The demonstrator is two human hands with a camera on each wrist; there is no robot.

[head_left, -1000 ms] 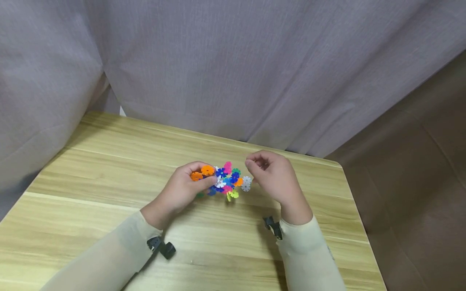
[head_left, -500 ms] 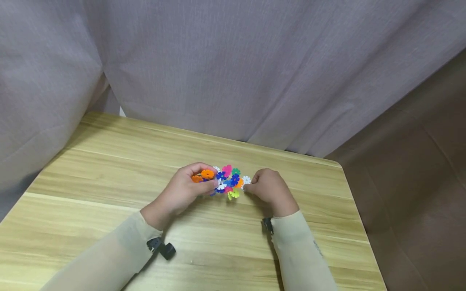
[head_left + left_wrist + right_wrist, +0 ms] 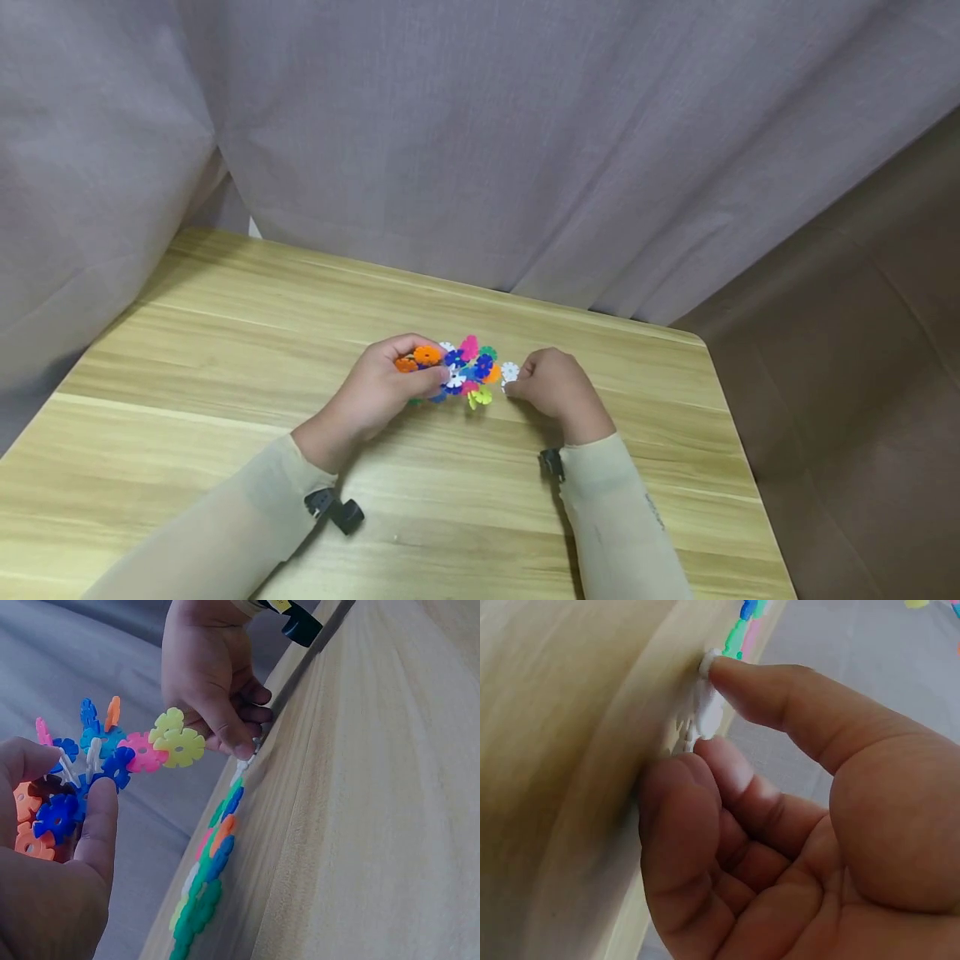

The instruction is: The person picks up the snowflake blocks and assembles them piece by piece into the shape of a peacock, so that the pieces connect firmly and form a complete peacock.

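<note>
A cluster of interlocked snowflake discs (image 3: 457, 371), orange, blue, pink, white, green and yellow, was held up at the centre of the head view. Just right of it, a single white disc (image 3: 509, 372) lay flat on the surface, pinched at its edge.

From my seat at the remote feed, I see a light wooden table (image 3: 225, 350) with pale grain streaks running across its width and a rounded far right corner. Behind it hangs a grey-mauve curtain (image 3: 480, 142) in soft folds, falling right down to the table's back edge and wrapping round its left side. To the right of the table lies a brown surface (image 3: 847, 358) with faint seams, which I cannot identify further. The wrist views show the same wood grain (image 3: 390, 787) and grey cloth close up.
</note>
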